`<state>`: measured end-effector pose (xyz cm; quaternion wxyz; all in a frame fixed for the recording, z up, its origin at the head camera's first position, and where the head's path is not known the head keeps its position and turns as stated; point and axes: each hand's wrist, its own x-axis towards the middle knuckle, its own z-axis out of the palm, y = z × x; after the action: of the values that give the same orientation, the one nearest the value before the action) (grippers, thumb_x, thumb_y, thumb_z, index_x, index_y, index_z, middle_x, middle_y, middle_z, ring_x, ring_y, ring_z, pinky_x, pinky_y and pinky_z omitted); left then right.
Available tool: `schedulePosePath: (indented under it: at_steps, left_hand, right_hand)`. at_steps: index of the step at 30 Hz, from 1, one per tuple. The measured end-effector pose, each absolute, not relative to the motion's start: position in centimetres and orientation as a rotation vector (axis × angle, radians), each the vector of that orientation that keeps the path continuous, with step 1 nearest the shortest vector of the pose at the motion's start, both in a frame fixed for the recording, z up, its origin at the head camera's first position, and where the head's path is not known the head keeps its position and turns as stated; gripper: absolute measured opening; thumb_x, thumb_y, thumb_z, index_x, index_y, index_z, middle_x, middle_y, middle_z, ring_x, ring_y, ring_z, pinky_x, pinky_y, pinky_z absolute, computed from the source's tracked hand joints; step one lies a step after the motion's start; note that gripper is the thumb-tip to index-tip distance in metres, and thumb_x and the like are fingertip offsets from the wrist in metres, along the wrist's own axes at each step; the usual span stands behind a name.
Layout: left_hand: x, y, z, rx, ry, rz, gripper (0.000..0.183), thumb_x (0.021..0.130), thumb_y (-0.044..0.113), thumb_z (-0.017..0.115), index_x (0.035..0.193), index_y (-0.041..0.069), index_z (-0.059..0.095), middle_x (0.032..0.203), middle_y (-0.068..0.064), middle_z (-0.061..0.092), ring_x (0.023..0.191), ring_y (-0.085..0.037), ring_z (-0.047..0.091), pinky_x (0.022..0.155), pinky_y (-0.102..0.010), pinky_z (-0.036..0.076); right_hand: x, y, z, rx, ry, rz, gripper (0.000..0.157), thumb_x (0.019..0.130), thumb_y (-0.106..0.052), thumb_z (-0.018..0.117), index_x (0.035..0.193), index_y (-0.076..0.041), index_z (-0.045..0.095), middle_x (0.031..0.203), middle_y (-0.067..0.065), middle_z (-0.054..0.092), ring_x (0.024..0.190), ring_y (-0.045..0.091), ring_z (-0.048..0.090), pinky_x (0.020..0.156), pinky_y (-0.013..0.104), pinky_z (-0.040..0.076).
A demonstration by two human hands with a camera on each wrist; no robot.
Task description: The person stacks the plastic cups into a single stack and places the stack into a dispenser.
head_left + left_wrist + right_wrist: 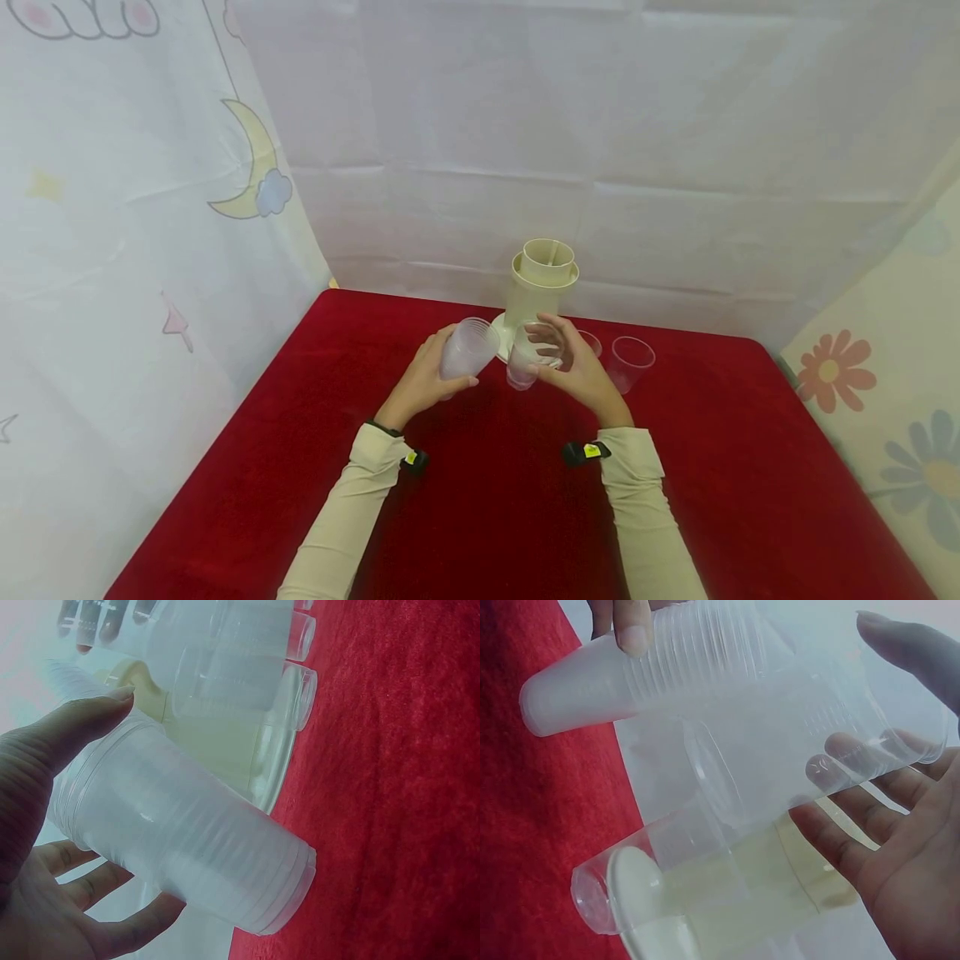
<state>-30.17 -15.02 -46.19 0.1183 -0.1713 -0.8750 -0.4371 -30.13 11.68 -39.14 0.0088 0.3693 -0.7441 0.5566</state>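
My left hand (pixel 422 385) grips a stack of nested clear plastic cups (pixel 468 354), tilted above the table. In the left wrist view, the thumb lies over the rims of the stack (pixel 180 817) and the fingers are on its other side. My right hand (pixel 583 379) curves round a single clear plastic cup (pixel 519 371) beside the stack. Through the wall of this cup (pixel 757 750), the right wrist view shows fingertips, with the thumb on the opposite side. Behind both hands stands a cream cylinder (pixel 534 296) with a round base and an inner tube.
Right of my right hand, a clear cup (pixel 630 362) stands on the red-covered table (pixel 510 517). Another cup (pixel 591 342) is partly hidden behind that hand. A white cloth (pixel 600 150) hangs behind the table, with printed cloths at both sides.
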Motion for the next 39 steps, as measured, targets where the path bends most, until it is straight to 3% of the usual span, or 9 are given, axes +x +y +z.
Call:
schedulePosePath:
  at_steps: [2, 5, 14, 17, 26, 32, 39]
  left_hand:
    - [-30.2, -15.0, -46.1, -0.505, -2.554, -1.274, 0.087, 0.067, 0.038, 0.078, 0.137, 0.032, 0.027, 0.123, 0.002, 0.043, 0.107, -0.016, 0.041, 0.079, -0.042, 0.044]
    - [-30.2, -15.0, -46.2, -0.515, -2.544, -1.259, 0.086, 0.067, 0.037, 0.078, 0.137, 0.031, 0.028, 0.121, 0.001, 0.044, 0.106, -0.016, 0.041, 0.079, -0.042, 0.044]
    - [-30.1, -15.0, -46.3, -0.507, -2.557, -1.273, 0.086, 0.067, 0.039, 0.077, 0.137, 0.031, 0.028, 0.122, 0.001, 0.044, 0.107, -0.017, 0.041, 0.079, -0.042, 0.044]
    - [-30.2, -15.0, -46.4, -0.502, -2.558, -1.275, 0.086, 0.067, 0.039, 0.077, 0.137, 0.032, 0.028, 0.122, 0.002, 0.043, 0.107, -0.016, 0.041, 0.079, -0.042, 0.044]
    - [-30.1, -15.1, -46.2, -0.510, -2.549, -1.311, 0.086, 0.068, 0.039, 0.077, 0.138, 0.033, 0.027, 0.123, 0.002, 0.043, 0.107, -0.017, 0.041, 0.078, -0.042, 0.045]
    - [-30.1, -15.0, -46.3, -0.475, -2.564, -1.321, 0.086, 0.067, 0.040, 0.077, 0.136, 0.036, 0.027, 0.121, 0.005, 0.043, 0.104, -0.016, 0.041, 0.074, -0.039, 0.047]
    - [-30.1, -15.1, -46.2, -0.503, -2.557, -1.305, 0.087, 0.068, 0.041, 0.076, 0.138, 0.032, 0.026, 0.123, 0.001, 0.043, 0.105, -0.018, 0.042, 0.075, -0.039, 0.046]
  right_hand:
    - [-30.2, 11.7, -39.0, 1.154, -2.323, 1.723, 0.072, 0.077, 0.002, 0.067, 0.136, -0.005, 0.028, 0.129, 0.025, 0.043, 0.119, 0.039, 0.040, 0.094, 0.037, 0.041]
    - [-30.2, 11.7, -38.7, 1.141, -2.331, 1.689, 0.072, 0.076, 0.002, 0.068, 0.136, -0.005, 0.028, 0.128, 0.022, 0.044, 0.118, 0.037, 0.042, 0.091, 0.026, 0.042]
    - [-29.9, 11.5, -37.7, 1.140, -2.294, 1.676, 0.073, 0.075, 0.002, 0.069, 0.137, -0.006, 0.029, 0.128, 0.024, 0.044, 0.117, 0.038, 0.043, 0.091, 0.052, 0.039]
    - [-29.9, 11.5, -37.4, 1.134, -2.276, 1.699, 0.073, 0.075, 0.000, 0.069, 0.137, -0.007, 0.029, 0.129, 0.023, 0.044, 0.117, 0.038, 0.042, 0.091, 0.055, 0.036]
    - [-29.7, 11.1, -35.9, 1.156, -2.231, 1.726, 0.072, 0.076, 0.003, 0.067, 0.136, -0.008, 0.030, 0.129, 0.021, 0.044, 0.118, 0.039, 0.041, 0.093, 0.052, 0.036]
    - [-29.7, 10.6, -35.2, 1.205, -2.177, 1.743, 0.072, 0.075, 0.007, 0.067, 0.136, -0.005, 0.029, 0.128, 0.020, 0.045, 0.118, 0.042, 0.039, 0.093, 0.056, 0.034]
    - [-29.8, 10.0, -34.8, 1.223, -2.144, 1.740, 0.072, 0.075, 0.007, 0.066, 0.136, -0.004, 0.029, 0.128, 0.021, 0.044, 0.118, 0.038, 0.041, 0.094, 0.056, 0.033]
